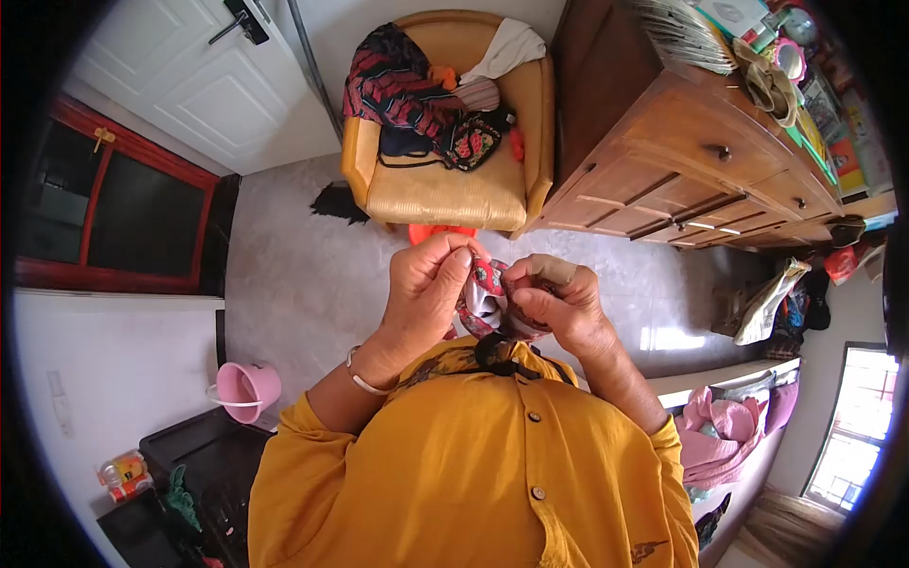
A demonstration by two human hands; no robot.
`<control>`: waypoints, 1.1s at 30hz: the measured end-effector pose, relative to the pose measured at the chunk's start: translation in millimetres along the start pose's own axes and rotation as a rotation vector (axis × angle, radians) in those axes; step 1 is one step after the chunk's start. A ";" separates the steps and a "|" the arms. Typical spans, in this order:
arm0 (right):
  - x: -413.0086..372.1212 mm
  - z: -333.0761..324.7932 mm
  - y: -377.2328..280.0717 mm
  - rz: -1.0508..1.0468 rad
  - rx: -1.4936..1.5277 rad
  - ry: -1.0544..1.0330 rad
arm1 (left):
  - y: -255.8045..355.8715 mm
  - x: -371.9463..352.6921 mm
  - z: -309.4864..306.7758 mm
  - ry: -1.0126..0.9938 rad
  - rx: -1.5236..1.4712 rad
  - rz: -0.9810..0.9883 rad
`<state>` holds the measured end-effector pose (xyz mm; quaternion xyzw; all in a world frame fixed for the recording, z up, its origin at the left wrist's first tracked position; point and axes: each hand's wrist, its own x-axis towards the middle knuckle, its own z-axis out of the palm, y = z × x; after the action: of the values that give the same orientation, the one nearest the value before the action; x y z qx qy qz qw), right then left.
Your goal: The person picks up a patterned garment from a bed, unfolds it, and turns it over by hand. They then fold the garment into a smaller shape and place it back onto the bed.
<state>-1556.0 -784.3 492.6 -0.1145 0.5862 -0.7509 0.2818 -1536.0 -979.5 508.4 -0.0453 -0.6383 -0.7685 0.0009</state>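
A small red patterned cloth [489, 275] with a pale inner side is held up in front of my chest. My left hand [428, 284] pinches its upper left edge between thumb and forefinger; a light bracelet [365, 382] circles that wrist. On the other side, my right hand [561, 301] is closed at the cloth's right edge, thumb against bent fingers. A tan band wraps one of its fingers. Whether a thin tool sits in the right fingertips, I cannot make out. More of the cloth hangs below and between both hands.
Ahead stands a tan armchair [445, 203] with heaped clothes and a floral pouch [473, 142]. A wooden cabinet [653, 161] is at the right, its top loaded with items. A pink bucket [248, 391] sits at the left, near a black surface [213, 450]. Something red lies under the chair.
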 end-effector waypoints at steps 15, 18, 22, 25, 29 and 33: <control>5.2 2.7 7.9 0.056 0.175 0.011 | -12.4 10.5 -8.3 -0.067 -0.079 -0.133; 1.0 0.4 13.3 0.051 0.238 0.087 | -17.0 17.4 -6.5 -0.088 -0.088 -0.151; -7.3 2.8 17.4 0.026 0.421 0.232 | -24.2 27.7 -2.7 -0.170 -0.087 -0.204; -17.6 -0.1 20.8 0.051 0.526 0.338 | -31.4 35.0 7.0 -0.231 -0.107 -0.279; -35.0 -13.8 27.5 0.033 0.631 0.404 | -41.1 44.1 26.2 -0.311 -0.084 -0.348; -54.5 -35.5 32.3 -0.069 0.652 0.430 | -40.7 51.7 59.6 -0.364 -0.030 -0.410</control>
<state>-1520.1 -729.9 460.5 0.1216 0.3583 -0.9137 0.1486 -1585.8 -910.6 482.9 -0.0527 -0.6121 -0.7413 -0.2702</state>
